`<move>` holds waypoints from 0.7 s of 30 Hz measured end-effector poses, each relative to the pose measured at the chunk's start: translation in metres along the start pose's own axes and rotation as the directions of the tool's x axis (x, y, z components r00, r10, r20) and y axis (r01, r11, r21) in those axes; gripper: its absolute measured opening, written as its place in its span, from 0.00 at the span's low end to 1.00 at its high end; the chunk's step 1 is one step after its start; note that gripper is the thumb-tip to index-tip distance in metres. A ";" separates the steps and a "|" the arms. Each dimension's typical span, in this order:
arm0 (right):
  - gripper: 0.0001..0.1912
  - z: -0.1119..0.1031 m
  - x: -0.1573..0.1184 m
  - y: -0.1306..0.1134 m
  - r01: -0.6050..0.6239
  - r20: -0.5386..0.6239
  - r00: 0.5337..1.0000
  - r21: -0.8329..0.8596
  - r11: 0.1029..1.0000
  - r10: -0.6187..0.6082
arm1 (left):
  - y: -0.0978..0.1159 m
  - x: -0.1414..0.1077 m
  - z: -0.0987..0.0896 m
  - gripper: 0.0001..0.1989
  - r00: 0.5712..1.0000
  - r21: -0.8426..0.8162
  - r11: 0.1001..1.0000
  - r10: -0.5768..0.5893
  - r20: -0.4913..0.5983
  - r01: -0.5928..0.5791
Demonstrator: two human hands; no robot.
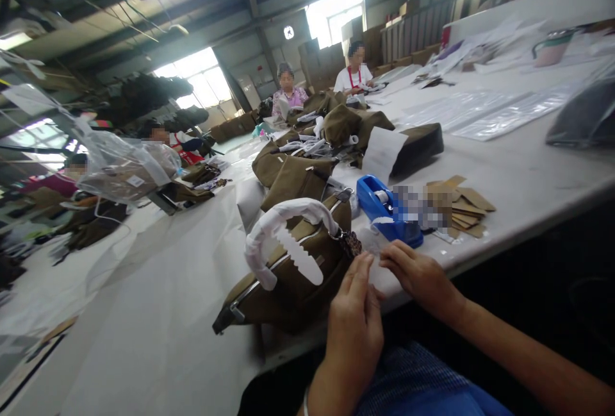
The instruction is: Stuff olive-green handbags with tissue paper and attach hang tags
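Note:
An olive-green handbag [298, 297] lies at the table's near edge. Its handle [283, 214] is wrapped in white, and a white strip with a notched edge [300, 256] hangs beside it over the zip. At the handle's right end is a dark patterned piece [352, 244]. My left hand [354, 320] is closed at the bag's right end, fingers pressed together just below that piece. Close by, my right hand [423, 278] is closed in a pinch in front of the blue tape dispenser [384, 211]. Whatever lies between the fingertips of either hand is too small to make out.
Behind the bag is a heap of olive bags [300, 179] with white wrapping. Brown card pieces [471, 211] lie right of the dispenser. Clear plastic bags [490, 111] and a lidded mug [552, 49] are farther right. Several people sit around the table.

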State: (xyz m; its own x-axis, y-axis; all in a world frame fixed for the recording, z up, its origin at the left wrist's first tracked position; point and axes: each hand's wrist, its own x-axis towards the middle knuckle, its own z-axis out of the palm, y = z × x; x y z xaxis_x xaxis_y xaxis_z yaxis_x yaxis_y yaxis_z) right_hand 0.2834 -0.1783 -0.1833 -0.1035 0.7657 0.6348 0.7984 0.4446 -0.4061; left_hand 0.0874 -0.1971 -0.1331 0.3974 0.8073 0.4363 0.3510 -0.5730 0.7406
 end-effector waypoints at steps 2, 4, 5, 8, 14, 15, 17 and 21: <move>0.13 -0.020 -0.001 -0.025 0.055 -0.067 0.997 0.226 0.973 -0.041 | 0.002 -0.002 0.012 0.26 0.982 -0.137 0.975 -0.162 0.092 0.174; 0.13 -0.040 -0.001 -0.042 0.006 -0.046 0.999 0.396 0.918 0.013 | 0.003 -0.005 0.016 0.20 0.947 -0.266 0.919 -0.238 0.218 0.292; 0.13 -0.049 -0.001 -0.045 -0.048 -0.027 0.997 0.456 0.889 0.068 | 0.003 -0.007 0.016 0.17 0.926 -0.315 0.885 -0.260 0.272 0.342; 0.13 -0.065 -0.001 -0.034 -0.236 -0.027 0.958 0.496 0.836 0.287 | -0.003 -0.014 0.011 0.13 0.897 -0.339 0.846 -0.311 0.315 0.412; 0.13 -0.052 -0.015 -0.016 -0.085 -0.185 0.978 0.067 0.994 0.096 | -0.017 -0.028 -0.006 0.12 0.921 0.006 0.931 -0.361 0.146 0.364; 0.17 -0.047 -0.018 -0.020 0.031 -0.134 0.991 0.099 0.995 -0.017 | -0.015 -0.027 -0.008 0.12 0.929 0.068 0.942 -0.336 0.154 0.329; 0.18 -0.038 -0.021 -0.029 0.187 -0.018 0.982 0.246 0.951 -0.188 | -0.008 -0.024 -0.011 0.12 0.943 0.157 0.956 -0.277 0.183 0.250; 0.13 -0.029 -0.013 -0.027 -0.005 0.143 0.987 0.467 0.884 -0.070 | 0.003 -0.012 -0.017 0.09 0.980 0.141 0.977 -0.176 0.097 0.162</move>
State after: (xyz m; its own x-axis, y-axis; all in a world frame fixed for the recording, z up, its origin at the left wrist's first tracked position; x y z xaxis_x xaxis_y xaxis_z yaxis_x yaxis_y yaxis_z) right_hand 0.2803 -0.2135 -0.1619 -0.2429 0.7916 0.5607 0.4299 0.6059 -0.6694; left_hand 0.0692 -0.2060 -0.1273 0.4098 0.8780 0.2473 0.5262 -0.4490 0.7221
